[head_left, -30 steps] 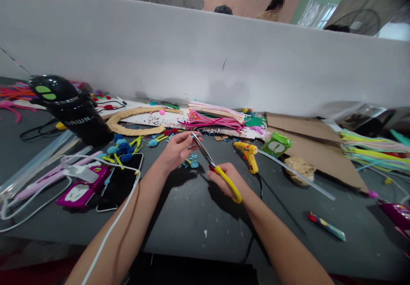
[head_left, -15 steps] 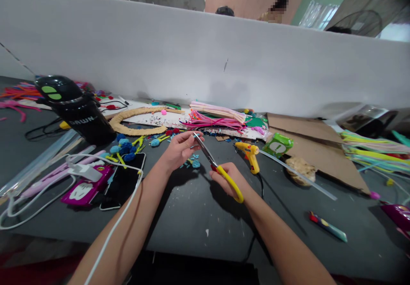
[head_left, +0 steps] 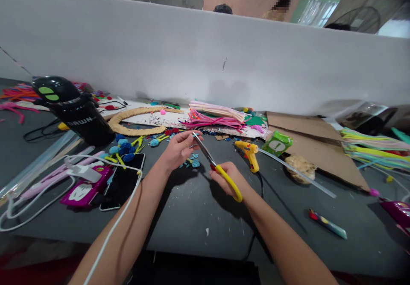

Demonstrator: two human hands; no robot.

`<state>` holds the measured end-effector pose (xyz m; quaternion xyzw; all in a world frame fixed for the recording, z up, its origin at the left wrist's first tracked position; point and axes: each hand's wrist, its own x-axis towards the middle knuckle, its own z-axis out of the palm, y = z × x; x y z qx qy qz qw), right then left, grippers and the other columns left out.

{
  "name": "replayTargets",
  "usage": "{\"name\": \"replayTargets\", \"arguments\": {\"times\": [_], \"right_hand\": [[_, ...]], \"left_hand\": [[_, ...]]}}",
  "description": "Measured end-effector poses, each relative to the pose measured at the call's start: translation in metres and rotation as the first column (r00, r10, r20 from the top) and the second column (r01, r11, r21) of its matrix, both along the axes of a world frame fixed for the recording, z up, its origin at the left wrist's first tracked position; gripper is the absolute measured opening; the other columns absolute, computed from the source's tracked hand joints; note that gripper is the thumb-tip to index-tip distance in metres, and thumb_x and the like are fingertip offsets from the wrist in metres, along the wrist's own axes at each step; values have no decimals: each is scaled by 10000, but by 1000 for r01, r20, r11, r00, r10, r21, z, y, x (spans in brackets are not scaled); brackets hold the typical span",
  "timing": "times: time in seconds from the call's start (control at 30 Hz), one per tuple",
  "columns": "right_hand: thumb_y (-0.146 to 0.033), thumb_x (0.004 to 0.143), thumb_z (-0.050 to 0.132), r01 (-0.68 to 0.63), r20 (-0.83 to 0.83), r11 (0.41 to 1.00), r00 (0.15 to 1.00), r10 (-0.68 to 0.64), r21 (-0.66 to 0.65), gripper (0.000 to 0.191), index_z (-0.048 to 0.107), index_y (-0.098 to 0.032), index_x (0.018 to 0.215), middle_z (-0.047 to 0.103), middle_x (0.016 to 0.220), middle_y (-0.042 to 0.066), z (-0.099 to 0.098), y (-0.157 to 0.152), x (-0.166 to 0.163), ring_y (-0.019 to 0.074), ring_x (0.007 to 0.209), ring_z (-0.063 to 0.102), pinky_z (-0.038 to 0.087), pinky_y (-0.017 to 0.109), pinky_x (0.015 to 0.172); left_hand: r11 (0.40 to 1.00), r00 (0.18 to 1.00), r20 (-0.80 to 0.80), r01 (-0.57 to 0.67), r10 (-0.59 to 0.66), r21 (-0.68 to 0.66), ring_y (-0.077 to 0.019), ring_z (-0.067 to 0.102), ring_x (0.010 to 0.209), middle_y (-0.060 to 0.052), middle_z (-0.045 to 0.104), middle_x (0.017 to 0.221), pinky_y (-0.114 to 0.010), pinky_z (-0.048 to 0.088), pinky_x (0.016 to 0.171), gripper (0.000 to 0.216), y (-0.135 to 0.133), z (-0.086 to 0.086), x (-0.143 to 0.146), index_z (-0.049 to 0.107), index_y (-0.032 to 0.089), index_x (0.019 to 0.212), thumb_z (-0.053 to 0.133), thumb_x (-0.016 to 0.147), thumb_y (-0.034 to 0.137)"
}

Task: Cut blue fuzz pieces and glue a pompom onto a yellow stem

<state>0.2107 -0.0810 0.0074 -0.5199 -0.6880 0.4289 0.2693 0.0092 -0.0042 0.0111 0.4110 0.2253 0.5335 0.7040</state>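
Note:
My right hand (head_left: 228,178) grips a pair of scissors (head_left: 226,180) by yellow and red handles. The silver blades point up and left, and their tips reach the fingers of my left hand (head_left: 180,149). Those fingers are pinched together, and whatever they hold is too small to make out. Just below on the dark table lies a light-blue fuzzy ball (head_left: 195,163) among small blue clippings. More blue pompoms on yellow-green stems (head_left: 128,149) rest to the left, partly over a phone (head_left: 123,182).
A yellow glue gun (head_left: 250,153) with a cord lies right of my hands. Behind are pink pipe cleaners (head_left: 214,120) and a tan wrapped ring (head_left: 137,130). A black tumbler (head_left: 80,116) stands left; cardboard (head_left: 329,163) and a cutter knife (head_left: 327,224) lie right.
Both hands and the scissors keep nearly the same place and pose. The whole view has shifted only very slightly.

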Motion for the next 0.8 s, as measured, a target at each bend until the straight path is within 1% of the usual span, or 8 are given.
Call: {"name": "replayTargets", "arguments": {"times": [0.17, 0.43, 0.53, 0.67, 0.73, 0.8], "right_hand": [[-386, 778, 526, 11, 4, 1000, 1000, -11, 6, 358, 309, -211, 553, 231, 561, -52, 0, 2, 1, 74, 535, 234, 187, 229, 478], [-420, 806, 525, 29, 11, 1000, 1000, -29, -11, 376, 327, -217, 557, 269, 502, -57, -1, 2, -1, 75, 476, 263, 193, 231, 455], [-465, 814, 525, 40, 17, 999, 999, -40, -10, 413, 315, -220, 557, 276, 502, -54, 0, 1, -1, 76, 468, 269, 198, 230, 448], [-511, 823, 507, 60, 50, 998, 997, -60, 0, 434, 317, -222, 559, 284, 499, -50, 0, 2, 0, 79, 455, 282, 203, 232, 440], [-523, 819, 505, 70, 80, 998, 994, -70, 5, 437, 327, -223, 556, 294, 487, -48, 0, 3, 1, 81, 446, 285, 206, 235, 437], [-532, 807, 516, 78, 120, 997, 990, -79, 10, 443, 337, -221, 547, 304, 482, -45, 0, 5, 3, 81, 445, 284, 208, 238, 438]], "left_hand": [[1000, 1000, -10, -20, 20, -8, -149, 681, 862, -71, 744, 925, -245, 531, 766, 270, -1, 2, 1, 772, 160, 961, 813, 742, 311], [998, 997, -43, -56, 56, -7, -140, 678, 837, -60, 741, 887, -242, 537, 761, 254, 3, -1, 1, 771, 161, 936, 816, 737, 312], [996, 992, -89, -85, 86, 12, -148, 680, 834, -64, 742, 900, -256, 539, 754, 275, 5, 0, -2, 763, 157, 948, 819, 729, 316], [988, 975, -159, -154, 155, 19, -143, 675, 773, -40, 734, 830, -256, 527, 728, 283, 8, 2, -6, 746, 161, 887, 851, 675, 315], [985, 961, -216, -168, 170, 29, -136, 665, 757, -32, 727, 817, -247, 514, 716, 280, 10, 1, -8, 734, 164, 875, 842, 682, 335], [984, 935, -305, -170, 180, 60, -128, 644, 730, -27, 712, 798, -238, 496, 693, 284, 12, -1, -11, 723, 159, 869, 822, 698, 364]]}}
